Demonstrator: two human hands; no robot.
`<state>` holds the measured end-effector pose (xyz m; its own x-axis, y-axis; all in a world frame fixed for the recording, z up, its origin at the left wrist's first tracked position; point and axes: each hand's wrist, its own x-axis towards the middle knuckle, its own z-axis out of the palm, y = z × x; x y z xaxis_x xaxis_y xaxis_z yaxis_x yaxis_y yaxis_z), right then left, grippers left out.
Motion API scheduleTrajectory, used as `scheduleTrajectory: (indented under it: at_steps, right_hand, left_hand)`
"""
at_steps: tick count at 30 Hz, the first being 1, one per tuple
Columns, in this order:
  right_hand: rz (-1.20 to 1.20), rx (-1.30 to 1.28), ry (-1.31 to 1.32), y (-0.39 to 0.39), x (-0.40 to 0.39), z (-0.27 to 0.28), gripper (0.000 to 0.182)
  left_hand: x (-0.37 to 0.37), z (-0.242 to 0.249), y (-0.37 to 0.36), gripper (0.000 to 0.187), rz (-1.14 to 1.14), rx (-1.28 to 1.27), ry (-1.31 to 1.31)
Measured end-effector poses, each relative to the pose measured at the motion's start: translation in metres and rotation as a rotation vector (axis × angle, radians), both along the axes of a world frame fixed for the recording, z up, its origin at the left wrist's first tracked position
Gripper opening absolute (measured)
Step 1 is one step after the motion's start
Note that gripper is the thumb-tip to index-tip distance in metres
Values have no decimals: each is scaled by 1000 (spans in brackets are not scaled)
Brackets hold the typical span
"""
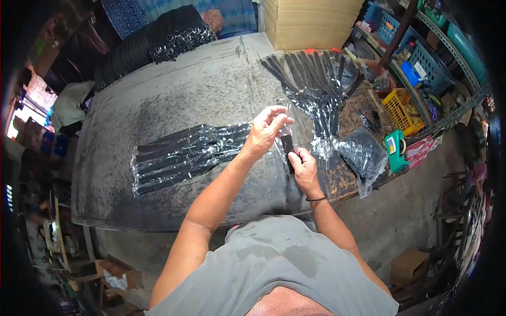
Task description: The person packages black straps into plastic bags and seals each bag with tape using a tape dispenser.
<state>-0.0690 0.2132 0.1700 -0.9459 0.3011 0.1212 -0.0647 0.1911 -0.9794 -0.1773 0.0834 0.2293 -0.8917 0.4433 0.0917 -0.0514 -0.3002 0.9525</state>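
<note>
The right grip (303,167) is closed on the lower end of a dark strip (287,143), with the thumb lying on top of it. The left grip (269,130) is near the upper end, its thumb and fingers bent close together beside some clear film; I cannot tell if they pinch this film or only touch it.

The dark strip is between the 2 hands, a little right of the middle of the frame, over the surface (158,105). Its long axis runs nearly up and down in the picture, with the upper end leaning slightly to the left. Which end is the front, I cannot tell.

The step in hand is, as I judge, the handling of this 1 piece and the film near it. The next move seems to call for a steady right hold and fine work of the left fingertips, so that the thin film does not crease.

At left of centre lie film-wrapped strips (184,158), their long axis going across and rising a little toward the right. In the upper right, a bundle of strips (316,79) spreads like a fan toward the top.
</note>
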Motion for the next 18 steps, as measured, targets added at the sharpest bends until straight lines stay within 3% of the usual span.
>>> scheduleTrajectory:
  at_steps: [4,8,13,16,18]
  right_hand:
    - [-54,50,55,5,-3,-12,21]
    - [-67,-153,-34,5,-6,-7,17]
    - [-104,-124,74,7,-12,-3,18]
    - [-136,-162,151,6,-20,-9,20]
    - [-115,-177,57,8,-18,-8,19]
  left_hand:
    - [-1,-10,13,30,-1,32,33]
    - [9,-26,31,25,68,80,-47]
    - [19,-32,39,16,43,107,-21]
    - [26,-34,37,21,27,-15,-27]
    - [29,-40,36,15,22,-33,40]
